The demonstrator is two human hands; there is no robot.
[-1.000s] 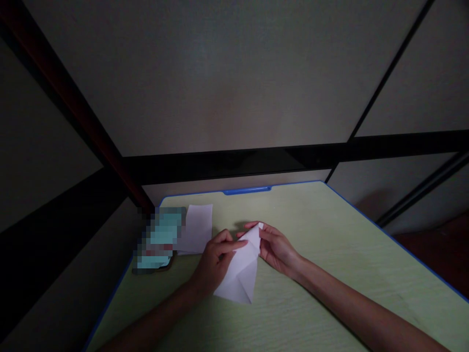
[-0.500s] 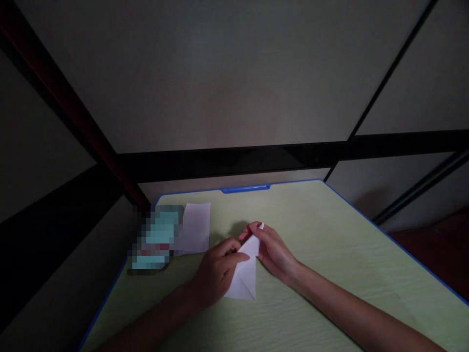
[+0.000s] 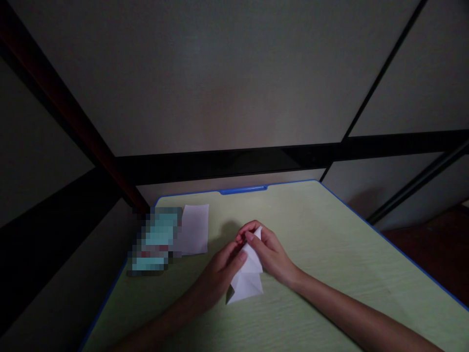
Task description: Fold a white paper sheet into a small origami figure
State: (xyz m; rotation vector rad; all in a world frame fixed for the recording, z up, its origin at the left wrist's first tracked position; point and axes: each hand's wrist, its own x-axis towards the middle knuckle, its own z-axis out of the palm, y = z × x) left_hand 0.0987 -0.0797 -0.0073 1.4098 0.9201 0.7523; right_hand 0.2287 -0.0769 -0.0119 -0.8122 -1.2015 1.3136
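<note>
Paper (image 3: 251,263), white and creased into folded layers, is pinched by both hands over the middle of the tabletop (image 3: 330,254), in line with the blue handle (image 3: 244,189) on the far edge. The left hand (image 3: 219,273) presses its thumb on the left side; the right hand (image 3: 273,254) grips the upper part by the narrow tip, its thumb on top. Fingertips of both hands meet or nearly meet; I cannot tell which. Near the far left corner lie white sheets (image 3: 194,230), just beside a pixelated phone-like object (image 3: 157,239) along the left edge.
</note>
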